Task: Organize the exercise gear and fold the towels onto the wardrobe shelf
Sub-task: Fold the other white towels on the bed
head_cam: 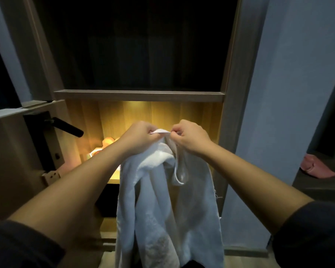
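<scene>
L hand (141, 137) & R hand (191, 139) each pinched towel (168, 209) top edge; cloth hung to 6 o'clock, shelf (139, 95) at 12.

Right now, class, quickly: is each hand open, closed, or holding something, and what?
Left hand: closed, pinching the top edge of the towel.
Right hand: closed, pinching the same edge.

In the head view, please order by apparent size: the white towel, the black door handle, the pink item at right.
1. white towel, clearly largest, though nearest the camera.
2-3. pink item and black door handle look about alike; I would not rank them.
</scene>
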